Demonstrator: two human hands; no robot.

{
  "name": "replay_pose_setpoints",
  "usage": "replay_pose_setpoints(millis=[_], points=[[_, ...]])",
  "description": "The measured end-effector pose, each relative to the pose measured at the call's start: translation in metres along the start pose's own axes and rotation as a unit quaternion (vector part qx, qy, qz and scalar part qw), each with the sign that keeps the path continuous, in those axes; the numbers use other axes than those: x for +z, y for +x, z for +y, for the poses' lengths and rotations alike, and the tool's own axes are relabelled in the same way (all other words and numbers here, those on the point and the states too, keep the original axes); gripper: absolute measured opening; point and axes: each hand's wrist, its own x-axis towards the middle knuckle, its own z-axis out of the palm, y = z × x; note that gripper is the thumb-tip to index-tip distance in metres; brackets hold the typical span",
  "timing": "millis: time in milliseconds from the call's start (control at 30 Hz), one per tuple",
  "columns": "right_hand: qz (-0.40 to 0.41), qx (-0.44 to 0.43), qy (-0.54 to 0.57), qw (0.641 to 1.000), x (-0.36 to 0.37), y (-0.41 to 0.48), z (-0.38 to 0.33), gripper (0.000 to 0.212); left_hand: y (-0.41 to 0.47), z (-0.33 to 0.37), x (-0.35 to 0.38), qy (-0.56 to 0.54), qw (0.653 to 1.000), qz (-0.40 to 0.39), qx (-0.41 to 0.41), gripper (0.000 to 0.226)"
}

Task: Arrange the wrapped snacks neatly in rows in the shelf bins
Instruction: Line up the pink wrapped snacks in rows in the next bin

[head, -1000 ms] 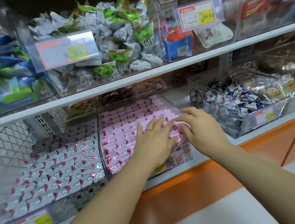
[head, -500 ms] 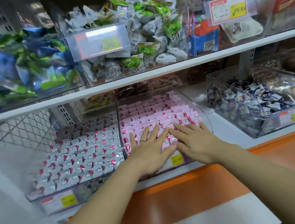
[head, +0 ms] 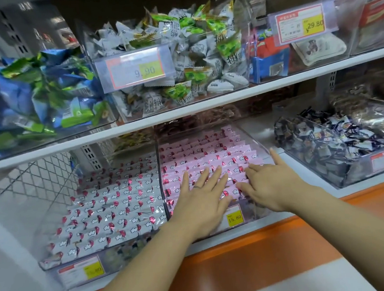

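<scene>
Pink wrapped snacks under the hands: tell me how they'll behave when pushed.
The pink wrapped snacks look glossy, so they probably slide over each other easily. They are small, flat packets, likely light and unlikely to roll. Overlapped in rows, one shove may shift several neighbours.

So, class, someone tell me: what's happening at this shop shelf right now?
A person is tidying the pink wrapped snacks in a clear bin on the lower shelf. The left hand and right hand both lie flat on the front rows, fingers spread, pressing down. The pink packets sit in neat rows, as do the white wrapped snacks in the neighbouring bin to the left.
</scene>
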Motion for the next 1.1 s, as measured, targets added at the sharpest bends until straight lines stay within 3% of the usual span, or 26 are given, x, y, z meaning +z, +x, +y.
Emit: replay_pose_setpoints(millis=[133, 233, 300, 367, 433, 500, 600, 700, 800, 900, 967, 1100], points=[[0.094, 0.001, 0.039, 0.995, 0.002, 0.007, 0.006, 0.049, 0.015, -0.002, -0.003, -0.017, 0.999, -0.024, -0.019, 0.053], [0.108, -0.004, 0.002, 0.994, 0.010, 0.017, 0.006, 0.088, 0.029, 0.002, -0.007, -0.042, 0.998, -0.034, -0.026, 0.055], [0.081, -0.004, -0.018, 0.997, 0.010, 0.021, 0.005, 0.098, 0.034, 0.006, -0.007, -0.047, 0.998, -0.041, -0.025, 0.055], [0.064, -0.009, -0.029, 0.997, 0.003, 0.021, 0.004, 0.086, 0.038, 0.005, -0.009, -0.041, 0.997, -0.061, -0.021, 0.054], [0.049, -0.020, -0.015, 0.998, -0.001, 0.022, 0.003, 0.059, 0.038, 0.003, -0.015, -0.036, 0.997, -0.072, -0.009, 0.054], [0.078, -0.015, 0.040, 0.996, -0.003, 0.027, 0.001, 0.045, 0.037, -0.003, -0.019, -0.034, 0.998, -0.045, -0.005, 0.054], [0.063, -0.002, 0.096, 0.993, 0.002, 0.040, 0.000, 0.055, 0.036, -0.011, -0.013, -0.051, 0.997, -0.008, -0.057, 0.063], [-0.007, 0.003, 0.099, 0.995, 0.002, 0.050, 0.000, 0.062, 0.038, -0.016, -0.007, -0.074, 0.991, -0.052, -0.102, 0.074], [-0.033, 0.007, 0.106, 0.994, -0.005, 0.050, 0.001, 0.055, 0.040, -0.019, -0.009, -0.070, 0.990, -0.075, -0.093, 0.078], [0.055, 0.009, 0.102, 0.993, -0.010, 0.054, 0.001, 0.048, 0.040, -0.025, -0.015, -0.065, 0.992, -0.068, -0.078, 0.079], [0.099, -0.011, 0.093, 0.991, -0.007, 0.065, 0.002, 0.057, 0.045, -0.032, -0.017, -0.056, 0.994, -0.052, -0.082, 0.080], [-0.004, -0.005, 0.096, 0.995, -0.002, 0.077, 0.001, 0.062, 0.053, -0.040, -0.014, -0.050, 0.990, -0.080, -0.107, 0.092]])
